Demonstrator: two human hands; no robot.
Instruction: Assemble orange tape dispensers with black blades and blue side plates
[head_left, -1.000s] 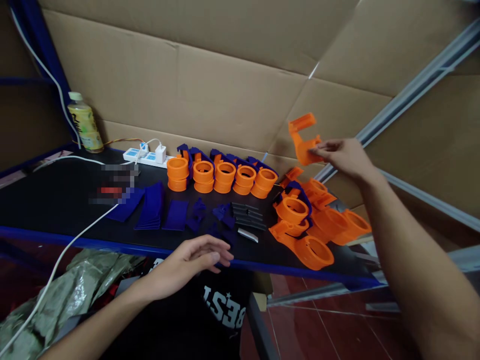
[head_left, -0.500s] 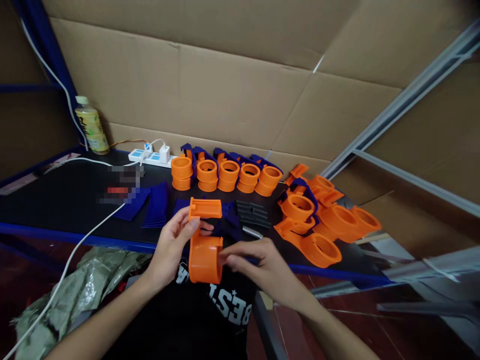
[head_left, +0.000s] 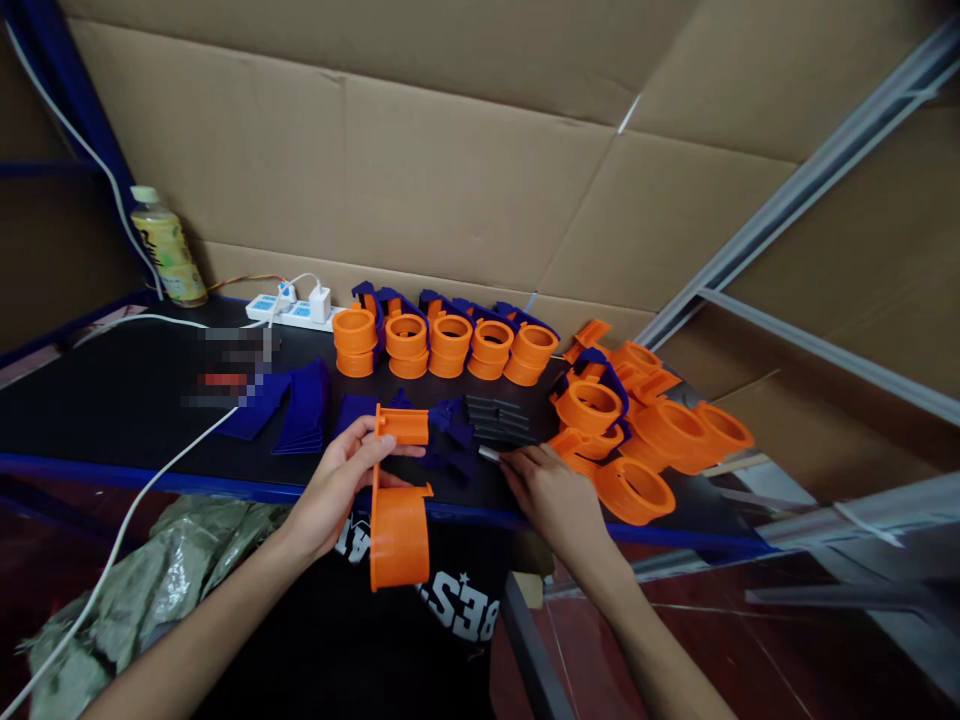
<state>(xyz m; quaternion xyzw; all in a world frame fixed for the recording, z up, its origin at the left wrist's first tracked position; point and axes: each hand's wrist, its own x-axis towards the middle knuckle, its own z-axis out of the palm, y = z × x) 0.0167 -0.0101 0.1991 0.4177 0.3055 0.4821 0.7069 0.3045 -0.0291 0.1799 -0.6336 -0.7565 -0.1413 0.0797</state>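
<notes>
Lower centre, the left hand (head_left: 334, 490) grips an orange holder (head_left: 397, 540). The right hand (head_left: 551, 492) touches a small silver strip (head_left: 488, 454) on the table (head_left: 112, 400), grasp unclear. A pixelated patch (head_left: 229, 375) hides something at left. The upside-down shirt print (head_left: 457, 605) partly reads "BES".

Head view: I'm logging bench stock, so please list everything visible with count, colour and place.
table: one, black, blue-edged.
ring parts: five, orange, row at back.
loose parts: heap, orange, right side; count unclear.
flat plates: stack, blue, left of centre.
small pieces: several, blue, centre.
strips: stack, black, centre.
silver piece: one, front.
power strip: one, white, back left.
cable: one, white, across left side.
bottle: one, yellowish, back left corner.
held part: one, orange, front edge.
left hand: grips held part.
right hand: fingertips at silver piece.
</notes>
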